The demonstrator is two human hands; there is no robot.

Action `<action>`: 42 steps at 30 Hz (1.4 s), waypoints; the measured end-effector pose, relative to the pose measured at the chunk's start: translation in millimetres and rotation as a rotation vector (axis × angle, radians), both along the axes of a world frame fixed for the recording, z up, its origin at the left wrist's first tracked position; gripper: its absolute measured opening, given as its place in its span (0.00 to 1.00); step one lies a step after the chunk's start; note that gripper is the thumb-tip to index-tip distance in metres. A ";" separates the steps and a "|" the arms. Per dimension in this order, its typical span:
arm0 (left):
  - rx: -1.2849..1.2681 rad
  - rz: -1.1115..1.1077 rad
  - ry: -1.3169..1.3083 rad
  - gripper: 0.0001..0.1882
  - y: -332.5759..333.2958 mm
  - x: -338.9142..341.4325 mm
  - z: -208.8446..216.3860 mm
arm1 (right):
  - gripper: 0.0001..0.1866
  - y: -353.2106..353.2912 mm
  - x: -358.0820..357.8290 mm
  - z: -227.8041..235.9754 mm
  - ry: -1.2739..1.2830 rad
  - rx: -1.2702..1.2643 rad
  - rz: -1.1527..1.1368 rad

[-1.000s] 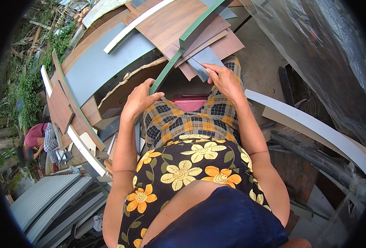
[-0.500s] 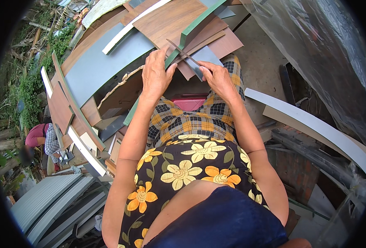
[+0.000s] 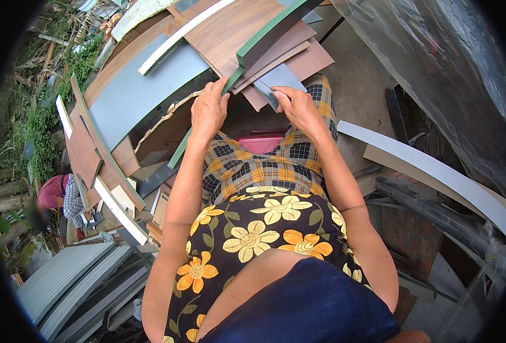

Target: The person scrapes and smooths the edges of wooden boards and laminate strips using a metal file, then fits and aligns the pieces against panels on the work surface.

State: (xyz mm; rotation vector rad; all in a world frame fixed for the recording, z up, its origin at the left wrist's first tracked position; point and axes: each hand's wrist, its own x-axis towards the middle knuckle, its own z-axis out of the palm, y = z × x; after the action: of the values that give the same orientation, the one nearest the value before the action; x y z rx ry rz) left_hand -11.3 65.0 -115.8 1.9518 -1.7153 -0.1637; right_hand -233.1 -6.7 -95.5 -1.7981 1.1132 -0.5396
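Observation:
My left hand (image 3: 209, 113) is closed around a long, narrow green-edged strip (image 3: 180, 151), which runs past my left forearm. Its upper end, just beyond my fingers, meets or lies close to a longer green-edged board (image 3: 269, 33); I cannot tell whether the two are joined. My right hand (image 3: 300, 110) grips a dark-bladed knife (image 3: 269, 95), its handle mostly hidden by the fingers. The blade points up and left, apart from the strip, over a grey-blue panel piece (image 3: 287, 77).
Wood-grain panels (image 3: 230, 26) and a large grey panel (image 3: 136, 94) lie ahead and left. A curved-looking white board (image 3: 436, 163) lies right, below plastic sheeting (image 3: 436, 68). Another person (image 3: 56, 191) bends at far left. Corrugated sheets (image 3: 64, 280) are stacked lower left.
The knife has drawn back from across the green strip toward my right side. My left hand has shifted slightly left and nearer with the strip, whose end now sits lower against the longer board.

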 end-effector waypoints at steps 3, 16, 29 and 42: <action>0.051 -0.004 0.011 0.21 5.3 8.8 2.8 | 0.16 1.0 1.0 0.3 0.008 0.006 0.020; 0.098 0.008 -0.071 0.14 -20.8 7.7 1.7 | 0.15 15.2 14.2 -5.6 -0.003 0.009 0.026; -0.018 0.118 -0.087 0.39 -18.4 -5.0 -7.9 | 0.17 3.7 40.9 -7.0 0.102 -0.185 0.053; -0.005 0.060 -0.218 0.37 -17.5 -1.5 -17.3 | 0.19 22.7 7.0 4.4 0.272 -0.150 0.231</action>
State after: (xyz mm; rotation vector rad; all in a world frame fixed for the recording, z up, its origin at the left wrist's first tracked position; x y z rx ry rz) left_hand -12.9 47.6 -133.1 2.0780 -1.7863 0.0775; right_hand -226.1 16.0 -91.1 -2.1455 1.0461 -0.2508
